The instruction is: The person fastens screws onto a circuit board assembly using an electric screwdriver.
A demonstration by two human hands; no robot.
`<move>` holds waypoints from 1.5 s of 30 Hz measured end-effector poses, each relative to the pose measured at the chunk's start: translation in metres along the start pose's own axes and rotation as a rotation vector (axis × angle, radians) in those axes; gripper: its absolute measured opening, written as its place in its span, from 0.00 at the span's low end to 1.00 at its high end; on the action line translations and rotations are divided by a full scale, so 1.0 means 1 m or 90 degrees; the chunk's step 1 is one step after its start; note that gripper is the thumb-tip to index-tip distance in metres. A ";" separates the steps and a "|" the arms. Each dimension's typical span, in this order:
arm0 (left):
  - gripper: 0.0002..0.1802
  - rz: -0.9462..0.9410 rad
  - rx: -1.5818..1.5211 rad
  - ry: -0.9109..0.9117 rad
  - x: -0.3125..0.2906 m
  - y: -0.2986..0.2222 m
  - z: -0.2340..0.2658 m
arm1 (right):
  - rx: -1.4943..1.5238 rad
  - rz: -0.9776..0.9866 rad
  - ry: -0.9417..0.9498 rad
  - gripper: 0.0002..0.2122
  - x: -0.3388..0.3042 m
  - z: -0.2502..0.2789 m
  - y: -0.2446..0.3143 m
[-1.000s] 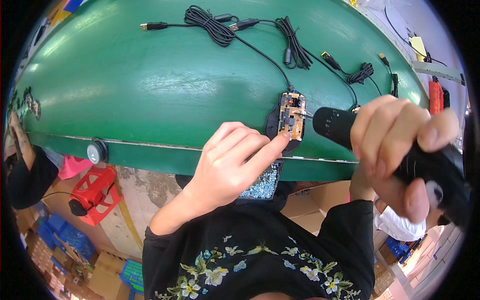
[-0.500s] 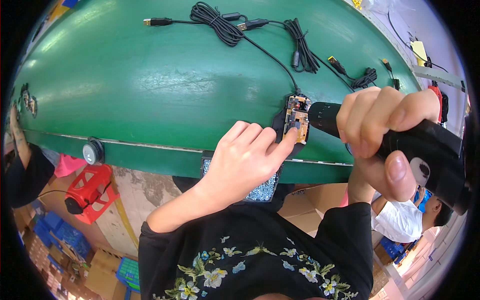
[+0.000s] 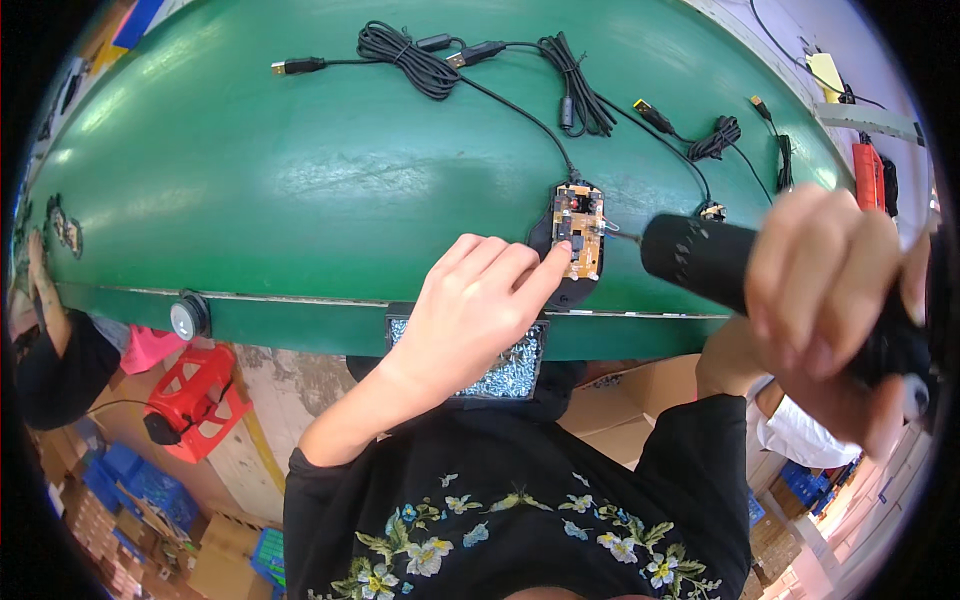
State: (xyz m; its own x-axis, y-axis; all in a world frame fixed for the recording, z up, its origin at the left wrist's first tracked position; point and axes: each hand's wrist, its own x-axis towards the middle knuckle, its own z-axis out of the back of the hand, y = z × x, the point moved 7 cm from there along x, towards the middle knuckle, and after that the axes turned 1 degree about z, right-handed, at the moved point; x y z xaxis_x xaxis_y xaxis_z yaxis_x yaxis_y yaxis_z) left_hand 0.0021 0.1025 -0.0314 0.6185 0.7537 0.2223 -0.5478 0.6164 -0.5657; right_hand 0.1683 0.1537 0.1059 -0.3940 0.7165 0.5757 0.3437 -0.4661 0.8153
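Note:
An opened computer mouse (image 3: 570,290) lies near the table's front edge, its brown circuit board (image 3: 582,262) bare and its cable running away to the back. My left hand (image 3: 478,305) is closed at the mouse's near left side, index fingertip pressed on the board, the other fingers curled with their tips hidden. In my right hand (image 3: 825,285), blurred by motion, is a black power screwdriver (image 3: 700,262). Its thin bit points left at the board's right edge, seemingly just short of it. Below my left wrist sits a dark tray of small silvery-blue screws (image 3: 500,375).
On the green table (image 3: 250,190) lie bundled black USB cables (image 3: 405,60). A small part on a cable (image 3: 712,211) lies beyond the screwdriver. At the far left another person's arm (image 3: 50,300) reaches to small parts. A red plastic stool (image 3: 195,400) stands below.
My right hand has drawn the screwdriver right and a little down, away from the board, baring its bit. My left index finger still presses on the board. The whole view has shifted slightly.

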 end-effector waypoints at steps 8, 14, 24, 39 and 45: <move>0.26 -0.073 -0.150 -0.149 -0.003 -0.007 0.025 | 0.261 0.058 0.064 0.19 -0.001 -0.010 0.012; 0.21 -0.130 -0.180 -0.208 -0.009 -0.015 0.032 | 0.290 0.088 0.052 0.20 -0.007 -0.017 0.010; 0.18 -0.135 -0.200 -0.201 -0.011 -0.018 0.032 | 0.311 0.097 0.029 0.22 -0.011 -0.025 0.007; 0.20 -0.126 -0.213 -0.166 -0.018 -0.017 0.030 | 0.348 -0.045 0.089 0.19 -0.005 -0.034 0.002; 0.18 -0.134 -0.216 -0.147 -0.021 -0.017 0.025 | 0.366 -0.072 0.144 0.20 0.003 -0.032 -0.007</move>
State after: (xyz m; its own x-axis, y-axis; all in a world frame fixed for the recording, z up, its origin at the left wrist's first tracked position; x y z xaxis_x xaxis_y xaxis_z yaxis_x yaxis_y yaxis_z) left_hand -0.0161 0.0821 -0.0065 0.5337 0.6751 0.5094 -0.1852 0.6810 -0.7085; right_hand 0.1371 0.1424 0.1036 -0.6036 0.5884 0.5379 0.6678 0.0046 0.7443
